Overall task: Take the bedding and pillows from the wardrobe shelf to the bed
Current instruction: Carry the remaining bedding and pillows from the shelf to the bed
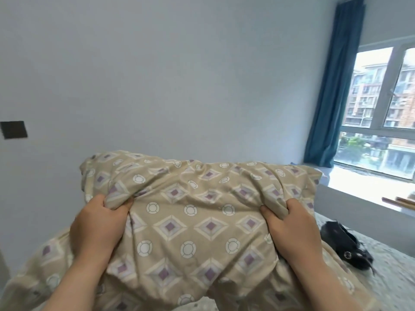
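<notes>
A bulky beige duvet [197, 221] with purple diamonds and white rings fills the lower middle of the head view, raised in front of me above the bed [395, 272]. My left hand [98, 223] is clenched on a fold of its left side. On the right side, my right hand [292, 223] grips another bunched fold. The duvet's lower part hangs down over the bed's pale patterned sheet and hides most of it. No pillows or wardrobe are in view.
A black handbag [345, 245] lies on the bed at the right. Behind it runs a window sill [359, 182] under a window, with a blue curtain [332, 90] at its left. A dark wall panel [14, 129] sits on the pale wall at left.
</notes>
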